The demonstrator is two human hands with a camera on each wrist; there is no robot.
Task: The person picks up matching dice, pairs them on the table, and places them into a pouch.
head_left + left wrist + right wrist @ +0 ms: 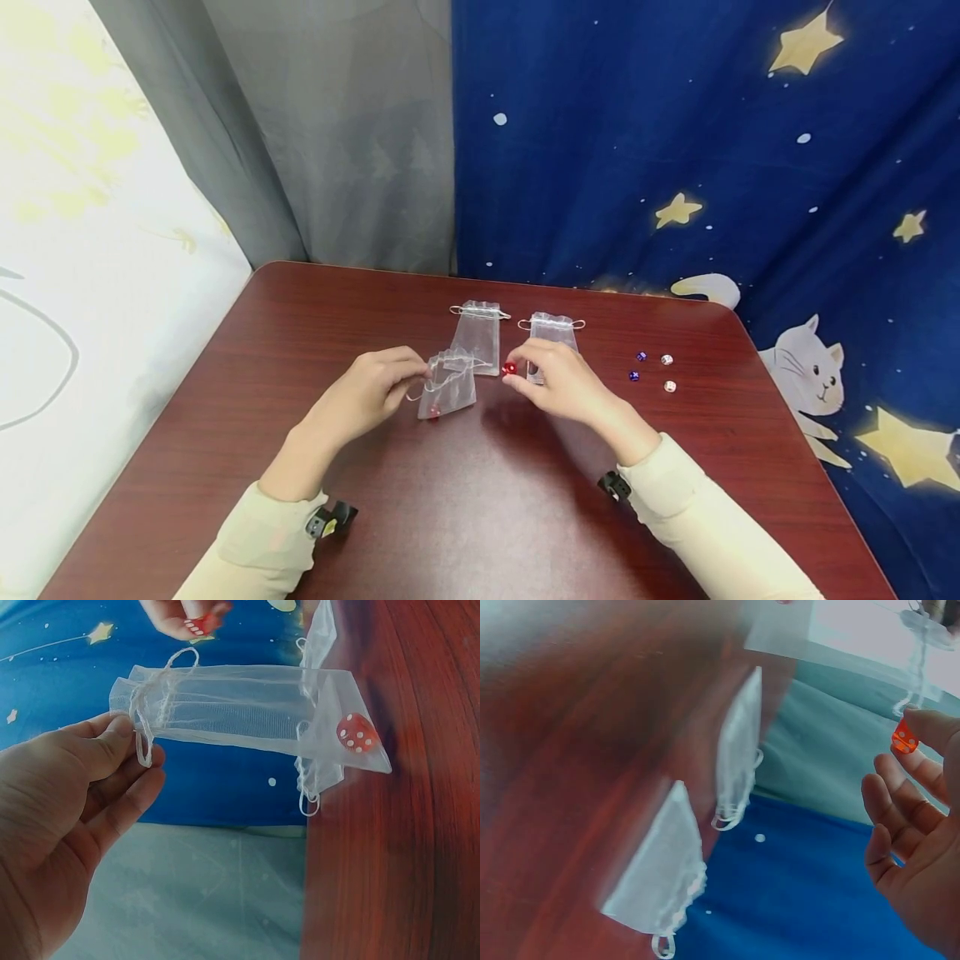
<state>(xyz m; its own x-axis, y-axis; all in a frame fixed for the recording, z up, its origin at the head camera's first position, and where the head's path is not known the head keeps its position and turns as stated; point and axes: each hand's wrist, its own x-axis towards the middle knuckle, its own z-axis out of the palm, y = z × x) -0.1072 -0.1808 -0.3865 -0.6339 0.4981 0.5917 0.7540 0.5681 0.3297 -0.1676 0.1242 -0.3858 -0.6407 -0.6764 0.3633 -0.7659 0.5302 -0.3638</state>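
My left hand (372,387) pinches the mouth of a sheer white drawstring pouch (232,705) between thumb and fingers. Inside the pouch's lower corner lies a red die (356,733) with white dots. To the right of the pouch, my right hand (558,379) holds a second red die (904,738) between thumb and index finger, its other fingers loosely bent. In the head view that die is a short way from the pouch's mouth. Behind the hands, two more pouches lie flat on the table: one in the middle (478,337), the other (553,327) partly covered by my right hand.
On the right of the dark red table (480,517) lie two blue dice (634,376) and two white dice (670,387). A blue curtain (585,150) with stars and a grey curtain (360,142) hang along the table's far edge.
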